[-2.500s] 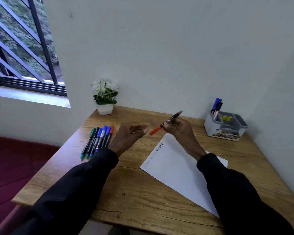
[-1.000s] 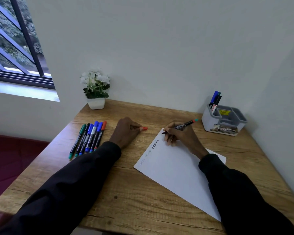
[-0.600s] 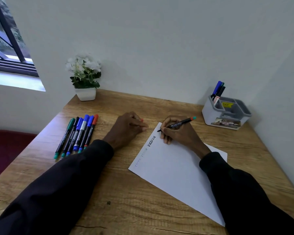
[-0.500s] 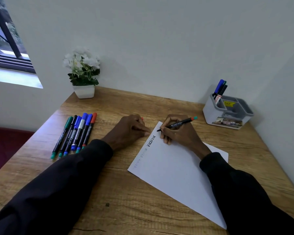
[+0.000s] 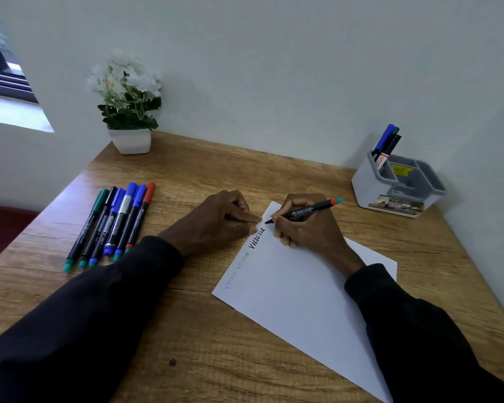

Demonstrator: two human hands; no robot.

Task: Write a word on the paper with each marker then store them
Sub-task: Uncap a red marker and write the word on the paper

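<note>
A white sheet of paper (image 5: pixel 297 292) lies at an angle on the wooden desk (image 5: pixel 204 338), with words written along its left edge. My right hand (image 5: pixel 306 225) grips an uncapped black marker (image 5: pixel 306 211) with a red end, its tip at the paper's top corner. My left hand (image 5: pixel 218 219) rests curled at the paper's left edge, fingertips on the sheet; a bit of the red cap (image 5: pixel 241 193) shows inside it. Several capped markers (image 5: pixel 114 222) lie in a row on the left.
A grey desk organiser (image 5: pixel 399 190) stands at the back right with three markers (image 5: pixel 386 142) upright in it. A white pot of flowers (image 5: pixel 128 112) sits at the back left against the wall. A window is at the far left.
My right hand brought the uncapped marker down from the air to the paper's top corner. My left hand, holding the red cap, settled at the paper's edge. The camera tilted down and closer.
</note>
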